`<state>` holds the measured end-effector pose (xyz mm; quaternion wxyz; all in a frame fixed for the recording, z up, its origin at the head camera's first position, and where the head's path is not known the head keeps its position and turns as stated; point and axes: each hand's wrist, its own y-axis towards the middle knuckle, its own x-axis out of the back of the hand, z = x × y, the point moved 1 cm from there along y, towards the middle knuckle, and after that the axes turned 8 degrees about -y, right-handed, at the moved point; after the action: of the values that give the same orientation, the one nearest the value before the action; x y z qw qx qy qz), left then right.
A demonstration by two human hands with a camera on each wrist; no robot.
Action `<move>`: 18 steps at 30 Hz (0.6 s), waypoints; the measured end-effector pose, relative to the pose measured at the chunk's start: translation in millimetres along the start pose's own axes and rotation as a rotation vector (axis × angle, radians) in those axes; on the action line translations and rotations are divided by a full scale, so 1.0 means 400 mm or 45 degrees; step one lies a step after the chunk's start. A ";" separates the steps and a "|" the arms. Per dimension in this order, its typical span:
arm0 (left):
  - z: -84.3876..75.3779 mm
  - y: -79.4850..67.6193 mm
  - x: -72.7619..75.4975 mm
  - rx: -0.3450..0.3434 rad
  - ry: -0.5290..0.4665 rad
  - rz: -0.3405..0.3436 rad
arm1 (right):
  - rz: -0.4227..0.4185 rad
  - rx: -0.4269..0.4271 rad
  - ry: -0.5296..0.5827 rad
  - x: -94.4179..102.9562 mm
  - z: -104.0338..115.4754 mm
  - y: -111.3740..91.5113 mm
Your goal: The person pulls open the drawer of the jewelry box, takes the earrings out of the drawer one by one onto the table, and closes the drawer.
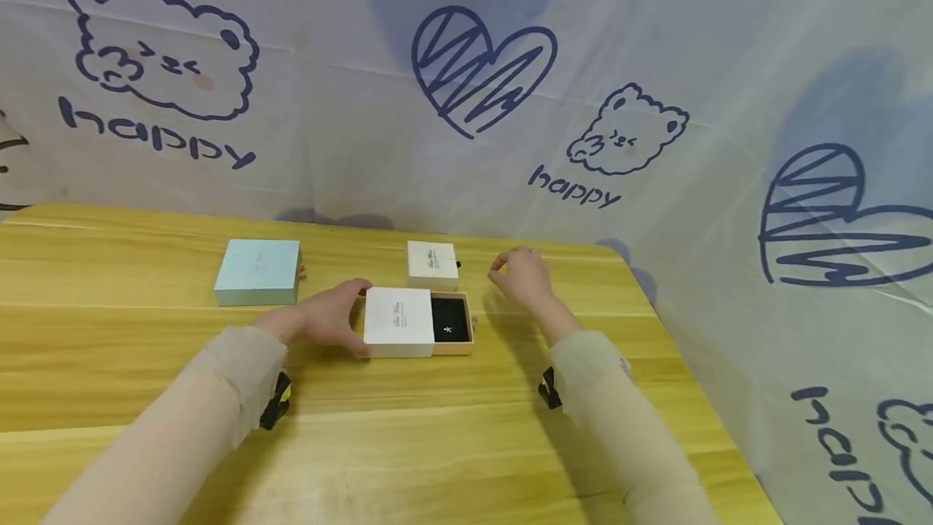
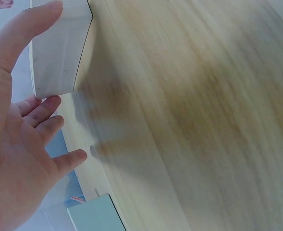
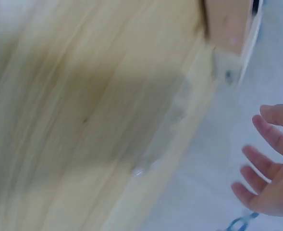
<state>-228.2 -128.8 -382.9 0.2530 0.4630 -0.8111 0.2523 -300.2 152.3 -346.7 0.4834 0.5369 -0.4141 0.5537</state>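
A white drawer-style gift box (image 1: pixel 398 322) lies on the wooden table, its drawer (image 1: pixel 466 347) slid partway out to the right. Black padding (image 1: pixel 449 320) in the drawer carries a small silver star-shaped piece (image 1: pixel 448 330). At the box's left end my left hand (image 1: pixel 331 318) holds the sleeve, thumb at the near side and fingers at the far side; the left wrist view shows the thumb (image 2: pixel 28 29) and fingertips on it. My right hand (image 1: pixel 525 275) hovers to the right of the drawer with loosely bent fingers and nothing in them.
A smaller white box (image 1: pixel 432 263) with a black pull tab stands behind the opened one. To the left sits a light blue box (image 1: pixel 258 270) with a ribbon tab. A printed white cloth (image 1: pixel 350 144) hangs behind the table (image 1: pixel 379 460) and along its right side.
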 end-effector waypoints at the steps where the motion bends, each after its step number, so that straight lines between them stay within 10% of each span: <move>1: -0.001 0.000 0.000 0.000 0.003 -0.003 | -0.003 0.039 -0.010 0.004 0.011 -0.005; 7: -0.001 0.001 -0.001 0.002 0.010 -0.014 | 0.039 0.257 -0.062 -0.004 0.070 -0.039; 18: -0.005 0.002 -0.003 0.010 0.019 -0.011 | 0.231 0.330 -0.126 -0.060 0.112 -0.084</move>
<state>-228.0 -126.6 -382.3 0.2582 0.4655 -0.8064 0.2578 -259.7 112.7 -369.0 0.3372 0.5818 -0.4093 0.6167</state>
